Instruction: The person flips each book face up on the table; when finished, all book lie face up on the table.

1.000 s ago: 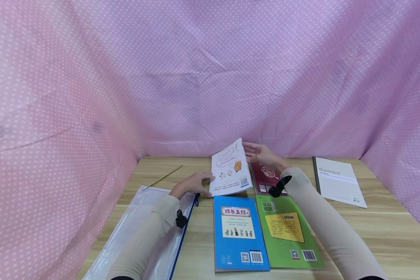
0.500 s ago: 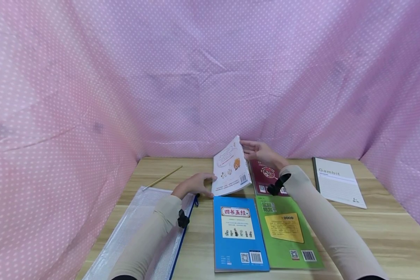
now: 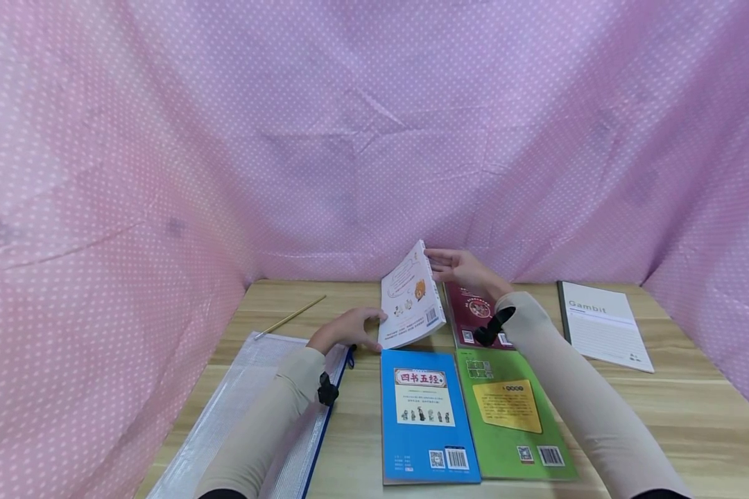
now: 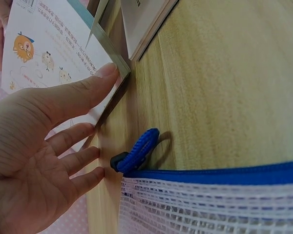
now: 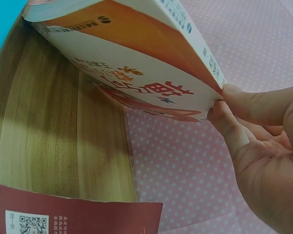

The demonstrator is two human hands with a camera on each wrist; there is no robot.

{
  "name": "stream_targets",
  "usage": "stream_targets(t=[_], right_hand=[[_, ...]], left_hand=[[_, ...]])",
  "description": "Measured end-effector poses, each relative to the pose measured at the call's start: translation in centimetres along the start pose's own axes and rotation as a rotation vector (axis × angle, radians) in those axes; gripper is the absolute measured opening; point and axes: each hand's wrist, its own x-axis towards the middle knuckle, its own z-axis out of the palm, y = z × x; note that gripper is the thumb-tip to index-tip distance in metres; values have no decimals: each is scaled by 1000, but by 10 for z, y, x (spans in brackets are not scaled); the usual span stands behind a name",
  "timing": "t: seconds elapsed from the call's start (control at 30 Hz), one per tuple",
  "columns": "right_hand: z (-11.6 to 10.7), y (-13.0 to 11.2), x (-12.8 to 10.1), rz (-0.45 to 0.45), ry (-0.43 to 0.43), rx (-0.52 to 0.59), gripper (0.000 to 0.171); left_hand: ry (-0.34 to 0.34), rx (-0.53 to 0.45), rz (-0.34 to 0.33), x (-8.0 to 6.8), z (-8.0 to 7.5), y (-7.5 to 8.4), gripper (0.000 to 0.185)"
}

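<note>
A white paperback book with cartoon animals on its back cover leans at the table's far edge, its right side raised. My right hand pinches the spine's far end between thumb and index finger. From underneath, the right wrist view shows the front cover, white and orange with red lettering. Along the lower left side, my left hand touches the book with spread, fairly straight fingers. Its thumb lies over the cover's corner in the left wrist view. Below the white book lies a blue book.
A green book and a maroon book lie right of the blue and white ones. Farther right is a "Gambit" notebook. At left, a mesh zip pouch with a blue edge lies near a thin gold stick.
The white book's right side has tilted up more steeply, its top moving slightly left, with my right hand following it left. My left hand has barely moved.
</note>
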Motion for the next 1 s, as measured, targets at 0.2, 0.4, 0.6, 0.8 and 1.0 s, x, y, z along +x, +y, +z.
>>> stream_targets(t=[0.2,0.4,0.6,0.8,1.0], right_hand=[[2,-1,2,24,25,-20,72],[4,-4,4,7,24,-52,72],[5,-7,5,4,21,-87,69],[5,-8,7,-13,6,-80,68],[6,-7,8,-15,-6,-58,67]], left_hand=[[5,0,-12,2,0,-2,52],[8,-22,-29,4,-1,-2,51],[9,-36,-25,5,-1,-2,47],[17,-42,-40,5,1,-1,47],[21,-38,-45,4,3,0,48]])
